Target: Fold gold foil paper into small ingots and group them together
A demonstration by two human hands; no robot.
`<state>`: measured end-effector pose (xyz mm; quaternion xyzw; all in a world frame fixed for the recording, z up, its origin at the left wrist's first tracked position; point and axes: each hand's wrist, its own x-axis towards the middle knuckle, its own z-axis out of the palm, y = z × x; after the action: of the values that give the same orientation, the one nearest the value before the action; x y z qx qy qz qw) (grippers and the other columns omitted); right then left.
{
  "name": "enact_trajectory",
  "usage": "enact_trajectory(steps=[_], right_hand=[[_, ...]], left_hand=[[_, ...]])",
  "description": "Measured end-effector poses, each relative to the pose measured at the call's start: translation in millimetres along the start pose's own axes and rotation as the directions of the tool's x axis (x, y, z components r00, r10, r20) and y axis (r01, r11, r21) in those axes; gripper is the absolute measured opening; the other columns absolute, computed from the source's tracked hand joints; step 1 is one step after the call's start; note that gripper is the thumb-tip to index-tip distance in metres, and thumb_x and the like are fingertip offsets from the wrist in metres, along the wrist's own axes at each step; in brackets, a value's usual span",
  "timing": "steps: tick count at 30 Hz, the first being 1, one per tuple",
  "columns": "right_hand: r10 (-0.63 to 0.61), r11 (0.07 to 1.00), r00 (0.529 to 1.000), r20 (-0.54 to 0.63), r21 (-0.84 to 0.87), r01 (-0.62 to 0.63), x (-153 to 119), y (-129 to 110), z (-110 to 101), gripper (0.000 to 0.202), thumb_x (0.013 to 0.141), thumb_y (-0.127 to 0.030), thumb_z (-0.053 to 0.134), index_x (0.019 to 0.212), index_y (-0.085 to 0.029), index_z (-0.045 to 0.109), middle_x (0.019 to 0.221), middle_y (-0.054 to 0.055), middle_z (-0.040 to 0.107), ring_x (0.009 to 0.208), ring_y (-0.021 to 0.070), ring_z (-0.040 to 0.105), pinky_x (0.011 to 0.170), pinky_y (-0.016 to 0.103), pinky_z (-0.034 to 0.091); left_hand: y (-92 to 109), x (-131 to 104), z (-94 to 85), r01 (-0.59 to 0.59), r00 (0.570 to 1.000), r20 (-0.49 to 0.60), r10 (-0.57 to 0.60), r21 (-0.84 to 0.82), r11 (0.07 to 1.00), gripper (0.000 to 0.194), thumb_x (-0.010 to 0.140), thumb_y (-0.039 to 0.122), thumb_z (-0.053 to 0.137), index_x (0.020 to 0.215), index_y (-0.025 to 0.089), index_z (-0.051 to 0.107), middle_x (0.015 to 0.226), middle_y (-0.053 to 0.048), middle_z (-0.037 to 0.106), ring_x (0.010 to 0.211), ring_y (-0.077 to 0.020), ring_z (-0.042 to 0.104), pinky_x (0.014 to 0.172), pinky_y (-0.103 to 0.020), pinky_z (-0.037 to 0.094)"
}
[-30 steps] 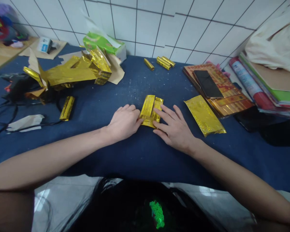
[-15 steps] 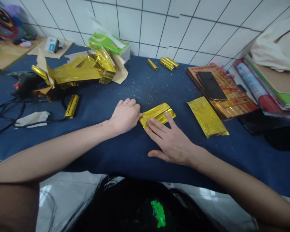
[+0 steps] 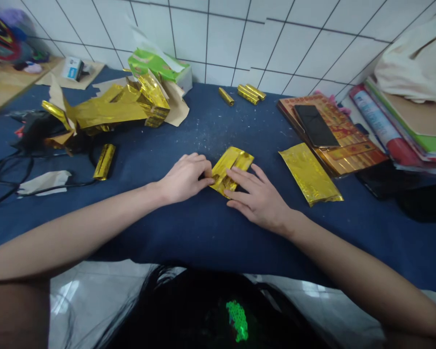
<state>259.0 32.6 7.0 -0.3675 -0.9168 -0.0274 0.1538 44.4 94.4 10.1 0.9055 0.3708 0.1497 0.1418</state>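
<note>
A shiny gold foil tube lies leftmost on the blue cloth-covered counter. Your left hand pinches the left edge of a creased gold foil sheet; your right hand, unclenched, rests fingertips on it, near a flat gold foil rectangle.

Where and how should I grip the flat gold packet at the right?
Probably by the near short end of the flat gold packet, pinched by the right hand coming from the person's side: the packet lies flat, that end faces blue cloth, and its right long side runs close to the orange patterned pack.
</note>
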Motion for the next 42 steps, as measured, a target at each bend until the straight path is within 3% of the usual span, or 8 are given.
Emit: enact_trajectory(steps=[3,8,11,16,21,32,37,42], right_hand=[[0.095,0.995,0.993,-0.065,0.012,-0.094,-1.1,7.1,3.8,0.017,0.084,-0.029,0.053,0.087,-0.019,0.067,0.126,0.013,0.054,0.117,0.0247,0.048,0.101,0.048,0.031],[0.254,0.963,0.966,-0.055,0.109,-0.247,-1.4,12.0,9.0,0.033,0.079,-0.035,0.058,0.105,-0.014,0.056,0.124,0.016,0.054,0.116,0.0267,0.049,0.097,0.05,0.036],[0.297,0.942,0.953,-0.068,0.185,-0.28,-1.2,12.9,9.7,0.035,0.077,-0.035,0.061,0.104,-0.014,0.055,0.123,0.017,0.054,0.115,0.0273,0.049,0.094,0.048,0.039],[0.217,0.968,0.965,-0.149,0.158,-0.193,-0.9,10.3,4.5,0.013,0.081,-0.027,0.056,0.085,-0.017,0.063,0.107,0.012,0.058,0.103,0.0249,0.051,0.087,0.044,0.042],[0.121,0.981,0.986,-0.117,0.163,-0.101,-1.0,8.6,2.6,0.017,0.083,-0.022,0.052,0.08,-0.018,0.068,0.081,0.006,0.059,0.077,0.0187,0.051,0.071,0.037,0.045],[0.039,0.972,0.992,-0.121,0.234,-0.01,-1.9,10.4,6.3,0.021,0.085,-0.017,0.048,0.085,-0.015,0.068,0.085,0.007,0.063,0.082,0.0178,0.053,0.075,0.035,0.047],[0.061,0.973,0.996,-0.06,0.228,-0.046,-1.9,11.0,2.8,0.02,0.085,-0.021,0.048,0.087,-0.017,0.068,0.087,0.007,0.062,0.081,0.0185,0.053,0.073,0.035,0.046],[0.117,0.964,0.993,-0.035,0.244,-0.105,-0.6,9.6,-1.4,0.02,0.085,-0.022,0.05,0.086,-0.016,0.069,0.08,0.007,0.059,0.077,0.0181,0.05,0.068,0.033,0.045]], left_hand=[[11.5,-6.4,2.6,-0.046,0.999,0.01,0.046,0.028,0.999,0.015,0.081,0.027,0.055,0.071,0.016,0.051,0.072,0.0,0.054,0.071,-0.0148,0.048,0.068,-0.029,0.037],[19.5,-9.7,3.2,-0.026,0.999,0.045,0.027,-0.008,1.0,0.016,0.081,0.027,0.057,0.072,0.016,0.049,0.073,-0.001,0.055,0.07,-0.015,0.049,0.068,-0.028,0.039],[18.4,-9.1,2.5,-0.029,0.998,0.055,0.029,-0.001,1.0,0.015,0.08,0.028,0.058,0.076,0.015,0.051,0.075,-0.002,0.056,0.072,-0.0158,0.049,0.068,-0.029,0.041],[16.1,-10.8,1.8,-0.094,0.994,0.063,0.093,0.014,0.995,0.014,0.082,0.028,0.056,0.086,0.014,0.056,0.083,-0.004,0.058,0.079,-0.017,0.05,0.072,-0.029,0.042],[17.4,-14.9,-0.4,-0.162,0.986,0.044,0.163,-0.015,0.987,0.014,0.085,0.022,0.05,0.091,0.016,0.061,0.087,-0.004,0.058,0.082,-0.016,0.049,0.075,-0.028,0.043],[19.8,-16.4,-0.1,-0.374,0.927,0.023,0.373,0.032,0.927,0.025,0.088,0.013,0.035,0.083,0.014,0.06,0.087,-0.005,0.062,0.083,-0.0138,0.053,0.082,-0.026,0.046],[18.8,-15.0,0.0,-0.37,0.928,0.063,0.367,0.04,0.928,0.026,0.089,0.015,0.034,0.082,0.015,0.059,0.098,-0.007,0.063,0.087,-0.0152,0.054,0.083,-0.03,0.046],[16.6,-13.6,0.1,-0.288,0.954,0.055,0.295,-0.116,0.951,0.02,0.085,0.012,0.042,0.094,0.015,0.061,0.102,-0.006,0.061,0.094,-0.0156,0.053,0.087,-0.031,0.045]])
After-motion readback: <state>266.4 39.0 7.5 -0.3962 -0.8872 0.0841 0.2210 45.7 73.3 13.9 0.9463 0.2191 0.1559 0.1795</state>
